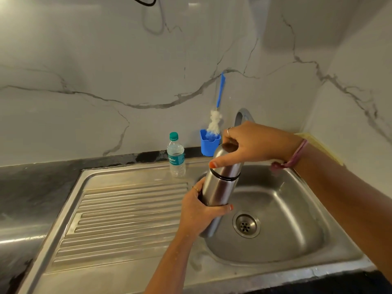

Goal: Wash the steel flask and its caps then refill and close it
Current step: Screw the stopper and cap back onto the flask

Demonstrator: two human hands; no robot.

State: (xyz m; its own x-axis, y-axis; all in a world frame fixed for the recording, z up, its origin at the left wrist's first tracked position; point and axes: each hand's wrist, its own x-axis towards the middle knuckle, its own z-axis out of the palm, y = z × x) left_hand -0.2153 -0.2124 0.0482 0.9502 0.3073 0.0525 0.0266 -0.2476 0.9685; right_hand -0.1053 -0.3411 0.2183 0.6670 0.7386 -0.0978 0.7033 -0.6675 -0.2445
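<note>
the right hand (252, 145) covers the top of the flask (220, 185), so the cap's top is hidden. the left hand (199, 211) hides part of its lower body. the tap (241, 117) is mostly behind the right hand. the words on the water bottle (176, 158) are too small to read. both arms are cut off by the picture's edge.

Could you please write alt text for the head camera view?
Over a steel sink, the left hand grips a steel flask while the right hand holds its cap. A water bottle and blue brush stand behind.
</note>
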